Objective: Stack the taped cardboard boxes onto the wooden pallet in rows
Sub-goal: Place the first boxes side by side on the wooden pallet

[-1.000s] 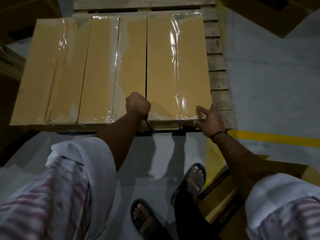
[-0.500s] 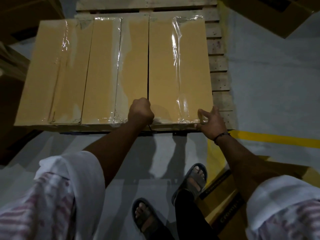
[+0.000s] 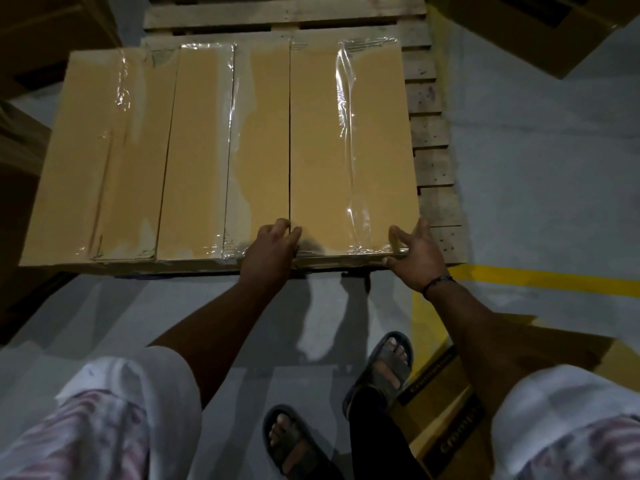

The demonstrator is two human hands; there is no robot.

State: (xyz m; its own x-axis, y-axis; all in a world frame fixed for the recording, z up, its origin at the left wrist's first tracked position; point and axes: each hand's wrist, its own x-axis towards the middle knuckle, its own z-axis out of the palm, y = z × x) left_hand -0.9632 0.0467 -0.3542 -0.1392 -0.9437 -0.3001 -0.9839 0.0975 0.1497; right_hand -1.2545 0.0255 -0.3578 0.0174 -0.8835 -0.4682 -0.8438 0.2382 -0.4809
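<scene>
Right box: the taped cardboard box [image 3: 349, 150] you are handling lies flat on the wooden pallet [image 3: 433, 133] at the right end of the row, its long side touching the neighbouring box [image 3: 207, 150].
Left hand: your left hand [image 3: 273, 244] sits on the near top edge, right at the seam between those two boxes. A second ago it was a tight fist there. Now the fingers have eased out over the edge, bent, and you cannot tell from here whether they grip anything.
Right hand: your right hand [image 3: 415, 254] stays at the near right corner, fingers spread on top and thumb along the front face, bracing the corner without clamping it.
What changed: only the left hand has loosened. The box looks no different in place.
Meaning: this reads as a final nudge, with the box seated and its near end about level with the row.
Room left: bare slats show to the right and beyond the far ends.
Next supply: a printed carton [image 3: 450, 410] lies on the floor by your right leg.
</scene>
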